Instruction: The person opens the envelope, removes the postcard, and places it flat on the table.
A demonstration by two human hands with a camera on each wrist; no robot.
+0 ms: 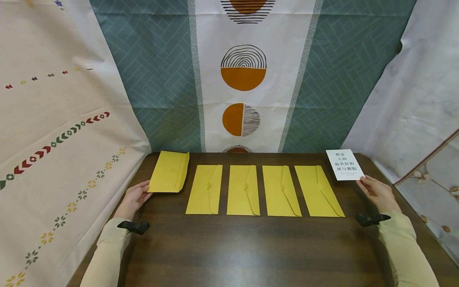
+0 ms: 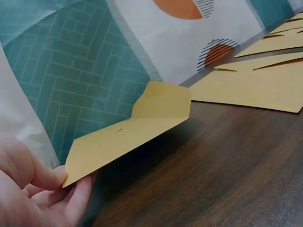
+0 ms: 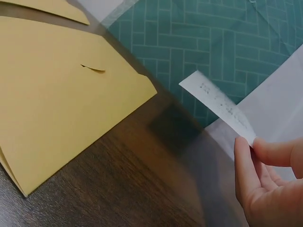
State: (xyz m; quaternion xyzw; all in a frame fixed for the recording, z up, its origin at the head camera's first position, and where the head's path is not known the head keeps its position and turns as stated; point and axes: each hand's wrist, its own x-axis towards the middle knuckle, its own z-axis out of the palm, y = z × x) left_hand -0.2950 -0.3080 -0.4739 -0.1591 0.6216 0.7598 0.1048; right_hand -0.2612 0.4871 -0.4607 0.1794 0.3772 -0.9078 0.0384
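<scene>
At the table's far left, my left hand [image 1: 134, 200] pinches a yellow envelope [image 1: 167, 172] by its near left corner, thumb on top and fingers beneath. In the left wrist view this envelope [image 2: 124, 135] is tilted above the table, its flap [image 2: 163, 100] folded up. On the far right, my right hand [image 1: 378, 193] holds a white card [image 1: 344, 165] with printed dark characters, pinching it at its near right corner. The right wrist view has the card [image 3: 220, 106] raised above the table, seen at a slant between thumb and fingers.
Several yellow envelopes lie in a row between the hands, from the leftmost envelope [image 1: 203, 191] to the rightmost envelope [image 1: 319, 192], flaps folded over. They rest on a dark wooden table [image 1: 244, 251]. A patterned cloth [image 1: 165, 71] hangs behind, with pale cloths at both sides.
</scene>
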